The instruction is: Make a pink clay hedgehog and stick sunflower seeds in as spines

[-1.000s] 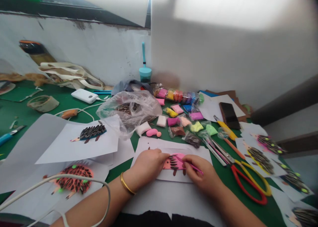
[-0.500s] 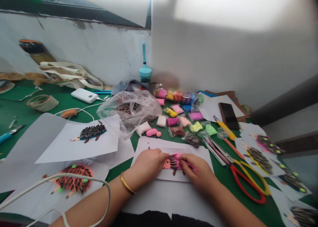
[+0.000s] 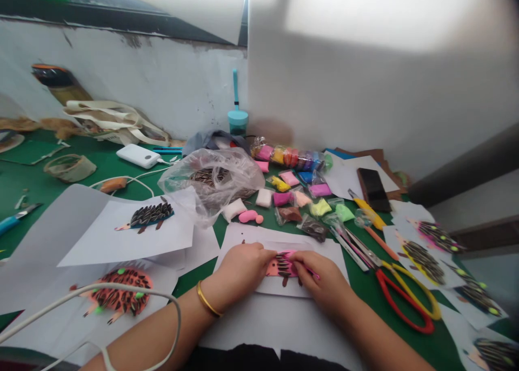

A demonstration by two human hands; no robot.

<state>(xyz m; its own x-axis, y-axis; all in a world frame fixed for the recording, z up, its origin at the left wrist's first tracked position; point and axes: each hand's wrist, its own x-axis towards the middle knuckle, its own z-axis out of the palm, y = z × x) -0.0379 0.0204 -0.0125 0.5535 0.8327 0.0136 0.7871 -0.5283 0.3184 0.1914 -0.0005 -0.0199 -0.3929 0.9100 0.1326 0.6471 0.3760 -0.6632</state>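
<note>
A pink clay hedgehog (image 3: 274,267) with rows of striped sunflower seeds (image 3: 284,265) and brown feet lies on white paper (image 3: 332,254) in front of me. My left hand (image 3: 248,265), a gold bangle at its wrist, rests on the paper with curled fingers; its fingertips touch the hedgehog's upper left edge. On the other side, my right hand (image 3: 322,273) is closed in a pinch against the body just right of the seeds. Whatever sits between those fingertips is hidden. A narrow pink piece (image 3: 315,275) pokes out beside the right fingers; I cannot tell what it is.
Behind the paper lie a plastic bag of seeds (image 3: 211,179) and several clay packets (image 3: 290,214). Scissors (image 3: 401,290), a cutter (image 3: 367,211) and a phone (image 3: 373,189) are at right. Finished hedgehogs (image 3: 121,292) lie on both sides. A white cable (image 3: 101,287) crosses my left forearm.
My right fingers have shifted very slightly on the hedgehog, and less of the narrow pink piece sticks out beside them. The left hand stays in place.
</note>
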